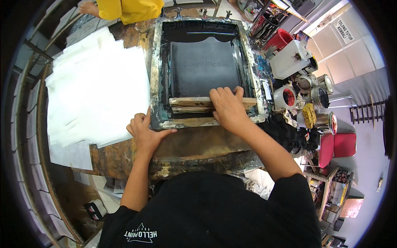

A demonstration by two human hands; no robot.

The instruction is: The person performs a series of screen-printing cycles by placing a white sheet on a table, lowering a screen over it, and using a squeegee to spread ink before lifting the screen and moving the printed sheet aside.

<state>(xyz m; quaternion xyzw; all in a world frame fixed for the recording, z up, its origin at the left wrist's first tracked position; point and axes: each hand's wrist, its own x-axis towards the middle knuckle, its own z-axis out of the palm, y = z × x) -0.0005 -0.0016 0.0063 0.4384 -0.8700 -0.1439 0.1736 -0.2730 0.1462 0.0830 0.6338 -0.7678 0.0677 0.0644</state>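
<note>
In front of me on the table lies a screen printing frame (156, 70) with a pale, ink-stained wooden rim. Its mesh (202, 74) is dark, with faint lettering in the middle and a band of wet black ink along the far end. My right hand (229, 108) is closed around a wooden-handled squeegee (190, 101), which lies crosswise at the near end of the mesh. At the frame's near left corner, my left hand (144, 134) rests with thumb and fingers spread against the rim. The squeegee's blade is hidden.
Left of the frame spreads a large pile of white sheets (97, 91). On the right stand several ink cans and tubs, among them a white container (289, 60), with a yellow sponge (309, 115) and dark rags (291, 134). Someone in a yellow sleeve (140, 9) stands beyond the table.
</note>
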